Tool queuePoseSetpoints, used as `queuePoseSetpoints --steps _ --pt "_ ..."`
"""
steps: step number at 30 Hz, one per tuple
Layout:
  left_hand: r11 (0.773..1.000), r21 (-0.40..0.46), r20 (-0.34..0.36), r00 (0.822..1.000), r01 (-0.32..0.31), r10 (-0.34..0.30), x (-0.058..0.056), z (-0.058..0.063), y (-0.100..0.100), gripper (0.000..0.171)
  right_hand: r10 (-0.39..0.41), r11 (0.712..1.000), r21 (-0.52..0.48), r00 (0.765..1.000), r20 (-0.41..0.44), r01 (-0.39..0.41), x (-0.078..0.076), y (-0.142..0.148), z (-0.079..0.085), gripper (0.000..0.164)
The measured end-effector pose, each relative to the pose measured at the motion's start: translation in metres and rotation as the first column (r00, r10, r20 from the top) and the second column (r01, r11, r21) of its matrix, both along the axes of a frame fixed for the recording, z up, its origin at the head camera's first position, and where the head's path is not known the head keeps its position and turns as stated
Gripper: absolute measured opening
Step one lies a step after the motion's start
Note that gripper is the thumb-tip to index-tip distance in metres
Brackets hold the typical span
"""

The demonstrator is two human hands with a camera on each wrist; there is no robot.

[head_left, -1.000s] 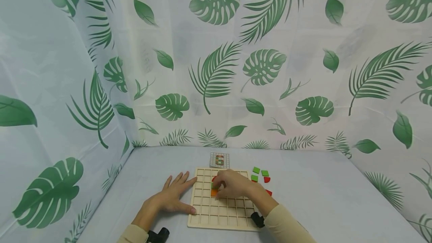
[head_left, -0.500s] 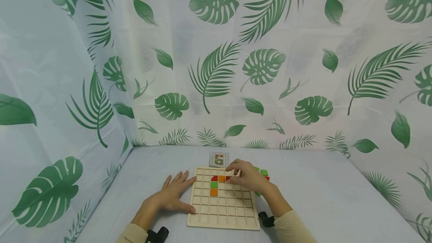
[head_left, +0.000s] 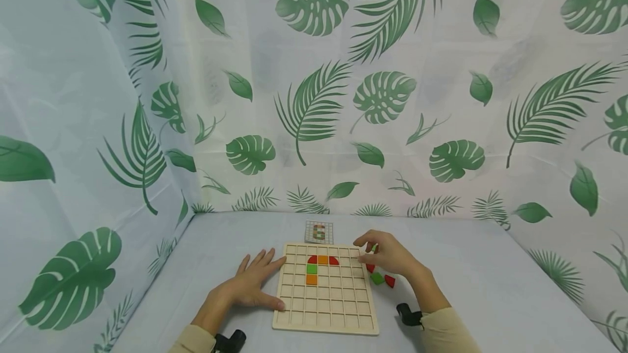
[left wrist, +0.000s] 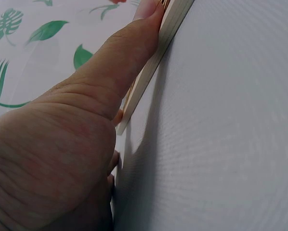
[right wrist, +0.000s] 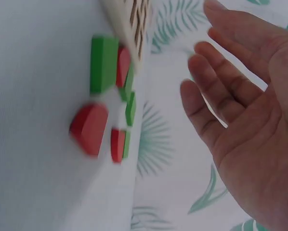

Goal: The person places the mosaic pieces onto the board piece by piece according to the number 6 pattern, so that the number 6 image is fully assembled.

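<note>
A pale wooden grid board (head_left: 338, 306) lies on the table. Set in its cells are a red rounded tile (head_left: 312, 260), an orange tile (head_left: 322, 260), another red rounded tile (head_left: 333, 261), a green tile (head_left: 312, 269) and a lower orange tile (head_left: 312, 279). My left hand (head_left: 252, 283) rests with spread fingers at the board's left side, its thumb (left wrist: 129, 53) on the edge. My right hand (head_left: 390, 254) hovers by the board's right edge, fingers extended and holding nothing. Below it in the right wrist view lie a green block (right wrist: 104, 65) and a red rounded block (right wrist: 91, 129).
Several loose pieces lie right of the board, among them a green one (head_left: 377, 278) and a red one (head_left: 390, 280); some are partly behind the right hand. A small grid card (head_left: 319, 232) with a coloured pattern lies past the board's far edge. Leaf-printed cloth (head_left: 314, 124) hangs behind.
My right hand has moved right, off the orange and green tiles and over to the loose pieces. The second red rounded tile now shows uncovered in the board. My left hand has stayed put.
</note>
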State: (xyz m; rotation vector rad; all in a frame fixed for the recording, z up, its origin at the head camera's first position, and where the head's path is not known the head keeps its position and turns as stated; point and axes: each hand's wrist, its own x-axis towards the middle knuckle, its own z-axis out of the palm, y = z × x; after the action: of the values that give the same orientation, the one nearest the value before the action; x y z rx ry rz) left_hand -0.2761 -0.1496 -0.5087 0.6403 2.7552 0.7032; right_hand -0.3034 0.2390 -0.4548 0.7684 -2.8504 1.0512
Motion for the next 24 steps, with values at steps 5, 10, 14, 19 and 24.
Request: queuePoseSetpoints --steps 5,10,14,19,24 --pt "1.0 0.01 -0.008 1.0 0.006 -0.006 0.001 0.0 0.0 0.116 -0.001 0.999 0.04 0.996 0.092 -0.003 0.0 0.018 -0.001 0.032" --pt "1.0 0.008 -0.002 1.0 0.0 0.0 0.001 0.001 0.001 0.116 0.04 0.997 0.061 0.985 0.168 -0.051 -0.001 0.032 -0.005 0.029" --pt "1.0 -0.004 0.002 1.0 -0.008 0.008 0.002 0.001 0.001 0.116 0.07 0.994 0.062 0.971 0.227 -0.086 -0.001 0.038 -0.008 0.027" --pt "1.0 0.002 0.0 1.0 -0.001 0.001 0.002 0.0 0.001 0.115 0.096 0.993 0.041 0.954 0.284 -0.112 0.0 0.04 -0.008 0.027" --pt "1.0 0.006 -0.002 1.0 0.002 -0.002 0.003 0.0 0.001 0.116 0.106 0.992 0.031 0.943 0.314 -0.122 0.002 0.04 -0.008 0.027"
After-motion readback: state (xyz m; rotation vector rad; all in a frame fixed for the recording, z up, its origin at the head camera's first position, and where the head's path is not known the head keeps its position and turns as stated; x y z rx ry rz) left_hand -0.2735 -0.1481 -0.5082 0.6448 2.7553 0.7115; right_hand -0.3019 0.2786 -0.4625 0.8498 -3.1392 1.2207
